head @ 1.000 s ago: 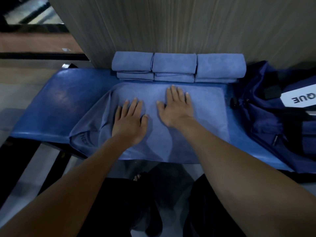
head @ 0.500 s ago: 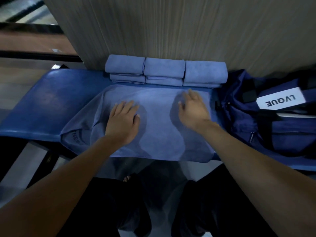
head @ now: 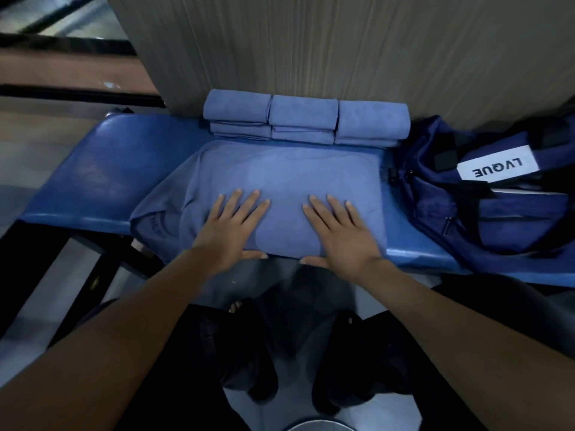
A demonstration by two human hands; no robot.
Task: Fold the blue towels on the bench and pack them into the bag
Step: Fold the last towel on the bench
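Observation:
A blue towel (head: 289, 175) lies spread on the blue bench (head: 102, 178), its left end hanging rumpled over the front edge. My left hand (head: 231, 225) and my right hand (head: 340, 231) press flat on its near half, fingers apart, thumbs at the front edge. Neither hand grips the cloth. Behind it, several folded blue towels (head: 305, 119) are stacked in three piles against the wall. A navy bag (head: 485, 206) with a white LVQUE label rests on the bench's right end.
A ribbed grey wall panel (head: 342, 48) rises right behind the stacks. The bench's dark metal frame (head: 102, 259) shows below on the left. My dark-clothed legs stand close to the front edge.
Both hands slid back toward me across the towel to its near edge. The right hand came from the far right corner inward.

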